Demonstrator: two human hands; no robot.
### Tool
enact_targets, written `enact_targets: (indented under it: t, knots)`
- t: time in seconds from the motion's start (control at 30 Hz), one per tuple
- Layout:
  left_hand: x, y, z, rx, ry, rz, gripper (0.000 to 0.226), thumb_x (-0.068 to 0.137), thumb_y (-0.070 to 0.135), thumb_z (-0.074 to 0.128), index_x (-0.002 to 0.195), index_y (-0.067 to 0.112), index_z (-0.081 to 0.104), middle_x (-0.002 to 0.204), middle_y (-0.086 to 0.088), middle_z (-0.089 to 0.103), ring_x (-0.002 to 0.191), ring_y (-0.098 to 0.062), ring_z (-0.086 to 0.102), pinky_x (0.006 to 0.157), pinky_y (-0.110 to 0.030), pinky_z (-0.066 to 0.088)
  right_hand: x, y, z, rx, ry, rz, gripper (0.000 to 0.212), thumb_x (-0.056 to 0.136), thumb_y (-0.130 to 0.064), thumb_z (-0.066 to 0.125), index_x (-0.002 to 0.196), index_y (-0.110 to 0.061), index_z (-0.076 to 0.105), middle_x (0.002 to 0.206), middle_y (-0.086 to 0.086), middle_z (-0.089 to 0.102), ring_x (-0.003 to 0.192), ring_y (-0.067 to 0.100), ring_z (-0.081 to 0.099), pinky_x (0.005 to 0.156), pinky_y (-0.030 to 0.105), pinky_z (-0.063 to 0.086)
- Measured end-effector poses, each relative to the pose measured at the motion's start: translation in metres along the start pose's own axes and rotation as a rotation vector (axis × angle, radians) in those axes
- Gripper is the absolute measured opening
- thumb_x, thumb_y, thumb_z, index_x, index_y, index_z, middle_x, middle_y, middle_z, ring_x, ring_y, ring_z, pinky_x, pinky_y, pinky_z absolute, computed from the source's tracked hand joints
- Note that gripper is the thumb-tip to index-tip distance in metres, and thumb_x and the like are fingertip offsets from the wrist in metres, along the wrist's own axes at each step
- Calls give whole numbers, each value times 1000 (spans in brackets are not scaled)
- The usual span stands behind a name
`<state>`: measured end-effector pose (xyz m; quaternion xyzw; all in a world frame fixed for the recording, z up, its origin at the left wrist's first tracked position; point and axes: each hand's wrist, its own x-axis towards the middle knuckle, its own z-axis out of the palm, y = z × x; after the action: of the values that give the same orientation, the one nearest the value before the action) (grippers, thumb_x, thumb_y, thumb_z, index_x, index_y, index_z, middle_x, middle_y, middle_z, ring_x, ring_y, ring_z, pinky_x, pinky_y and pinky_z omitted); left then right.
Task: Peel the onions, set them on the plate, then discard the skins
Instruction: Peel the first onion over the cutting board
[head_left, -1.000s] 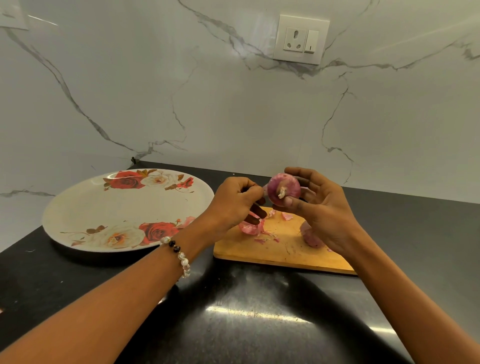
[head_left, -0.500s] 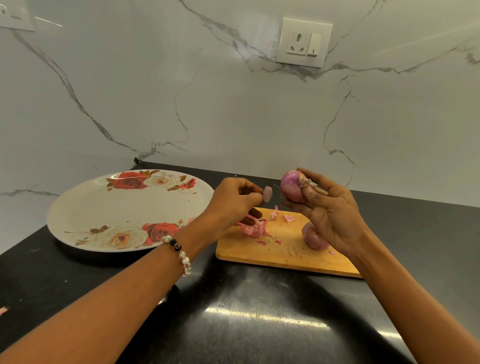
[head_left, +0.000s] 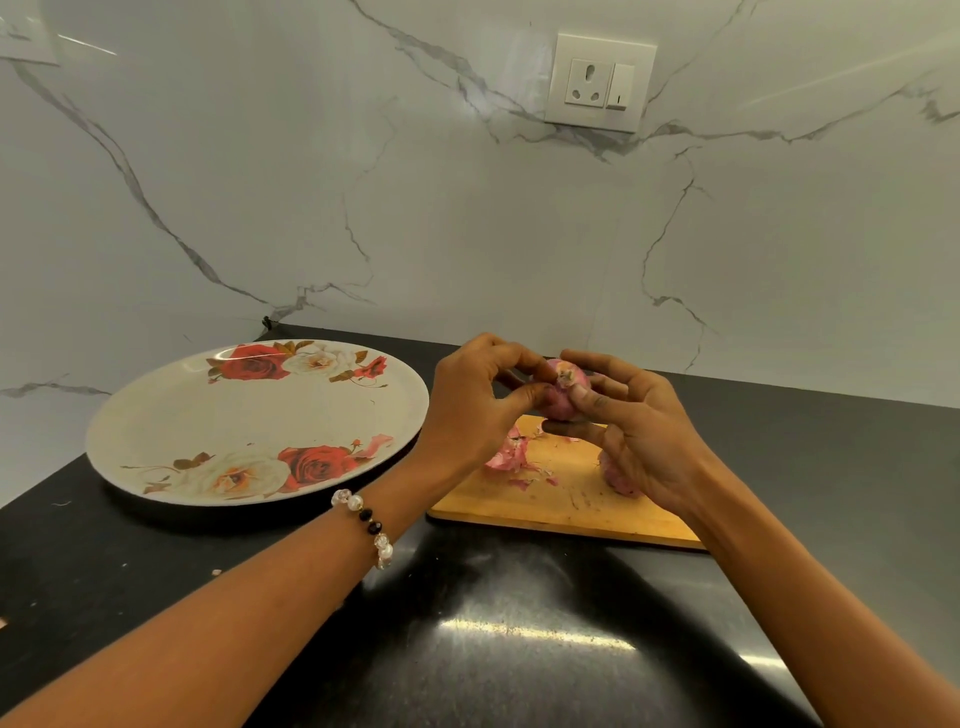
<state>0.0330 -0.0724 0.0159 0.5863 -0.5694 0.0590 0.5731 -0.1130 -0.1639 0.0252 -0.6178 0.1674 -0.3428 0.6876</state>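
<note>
Purple onion (head_left: 563, 397) is sitting mid-frame between my hands, root end facing me; right hand (head_left: 641, 441) cradling, left hand (head_left: 475, 410) pinching skin.

- My feed is evenly bright, soft light from overhead.
- Glare streaks on the black counter (head_left: 519, 649) just below my hands.
- Wide-angle bending warps the marble wall (head_left: 260, 182) above them.
- Soft shadow under the plate (head_left: 156, 415), left of my hands.

No text, label, brand or number can be read anywhere. The only sign is a short vertical mark on the rocker of the wall switch (head_left: 619, 87), far right, beside the socket (head_left: 587, 83).
</note>
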Motion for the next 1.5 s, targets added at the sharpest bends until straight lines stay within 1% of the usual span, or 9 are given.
enact_targets:
  t: [0.17,0.37,0.7,0.9,1.03,1.13,1.2,1.33,1.5]
  knots:
    - [0,-7,4,114,14,106,13,77,11,78,89,12,73,91,0,64,75,-5,58,69,-7,48,0,1,-1,-46,17,7,37,88,5,58,123,-5,61,123,23,59,98,35,70,75,41,62]
    - [-1,-12,7,187,30,156,15,79,0,72,92,7,72,94,-4,61,84,-9,57,72,-7,48,0,1,2,-49,29,26,39,87,5,59,126,-2,59,124,23,59,97,36,71,76,43,62]
    - [-1,-11,8,247,-33,134,13,83,0,66,95,4,67,110,-7,53,90,-15,55,79,-28,56,-1,1,5,-43,37,46,38,88,7,58,125,-1,59,121,20,61,95,33,72,71,38,62]
    - [-3,-13,11,283,-68,107,14,84,-1,62,97,4,63,117,-9,49,101,-19,51,84,-33,55,-1,1,5,-27,45,59,37,88,7,57,124,-1,59,119,19,61,95,32,72,70,38,62]
    - [-2,-13,10,198,-95,71,14,86,-6,57,95,4,61,111,-3,46,98,-17,53,84,-25,53,1,1,2,26,63,53,37,88,5,58,125,1,58,121,23,61,97,35,71,72,39,62]
    - [-2,-10,9,116,-9,24,12,87,-6,59,92,4,63,100,0,50,82,-7,55,74,-11,49,2,0,-1,32,80,46,42,82,0,63,123,0,59,123,24,59,100,37,69,71,39,62]
    - [-1,-9,7,82,26,20,10,85,-1,66,91,7,67,96,0,55,79,-3,56,70,-5,45,2,0,-2,29,89,44,49,74,-5,66,122,-1,60,123,24,58,100,37,69,72,40,62]
    - [-2,-12,6,68,25,53,12,79,10,76,90,13,71,94,2,62,78,-2,60,68,-3,43,1,1,1,18,73,44,52,71,-6,67,122,0,59,120,25,61,96,35,71,75,43,62]
    - [-3,-15,7,93,51,112,11,76,8,78,85,11,73,90,2,61,74,-4,58,69,-6,47,1,2,3,-9,78,56,37,86,5,60,123,0,59,120,23,61,94,34,72,75,43,62]
